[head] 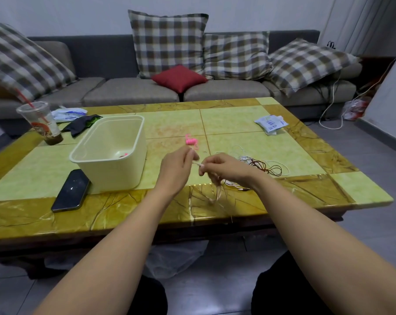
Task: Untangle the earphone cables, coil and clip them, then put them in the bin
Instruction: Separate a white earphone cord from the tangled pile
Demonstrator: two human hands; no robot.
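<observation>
— Which step am I on?
— Untangling, I'd judge. Your left hand point(178, 165) and right hand point(224, 167) each pinch one pale earphone cable point(200, 164) above the counter point(238, 119). Its blurred tail hangs below your right hand.
— Next?
— Work it clear of the white-and-brown tangle point(261, 165) lying near your right wrist, then coil it. The bin point(110, 178) stands to your left, with a pink coil point(191, 141) near it.
</observation>
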